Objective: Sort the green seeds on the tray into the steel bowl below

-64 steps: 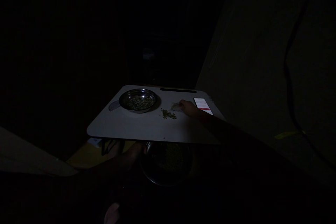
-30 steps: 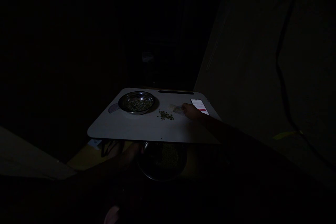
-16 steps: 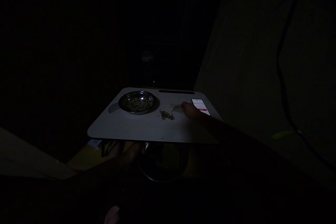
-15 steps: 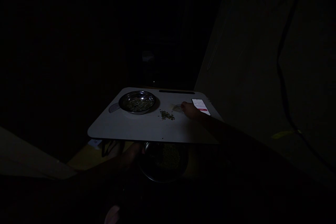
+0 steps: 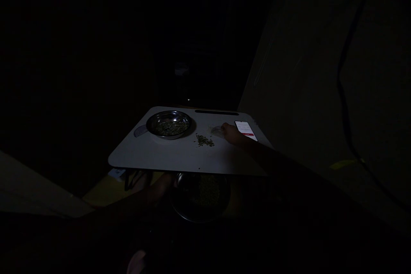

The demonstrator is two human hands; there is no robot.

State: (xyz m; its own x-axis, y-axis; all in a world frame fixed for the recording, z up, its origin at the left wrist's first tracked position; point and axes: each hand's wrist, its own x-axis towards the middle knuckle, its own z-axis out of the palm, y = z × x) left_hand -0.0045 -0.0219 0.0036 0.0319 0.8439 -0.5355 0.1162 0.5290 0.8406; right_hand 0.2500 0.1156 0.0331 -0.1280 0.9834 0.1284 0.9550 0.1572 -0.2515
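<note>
In dim light, my right hand [image 5: 231, 133] is closed on a pale, see-through piece [image 5: 216, 131], perhaps plastic, at the right of a white lap table [image 5: 160, 154]. Beside it lies a small loose pile of greenish seed-like bits [image 5: 204, 140]. My left hand [image 5: 162, 185], mostly in shadow, is at the left rim of a dark metal bowl [image 5: 188, 217] below the table's front edge. Green bits fill part of that bowl. A shiny steel bowl [image 5: 168, 136] with similar bits stands at the table's back left.
A lit phone [image 5: 245, 130] lies behind my right hand near the table's right edge. A dark slot [image 5: 216, 112] runs along the far edge. A wall [image 5: 305, 107] with a hanging cable [image 5: 343, 94] rises at the right. Elsewhere it is nearly black.
Almost nothing differs. The view has shifted very slightly; my right hand stays on the pale piece and my left hand stays by the lower bowl.
</note>
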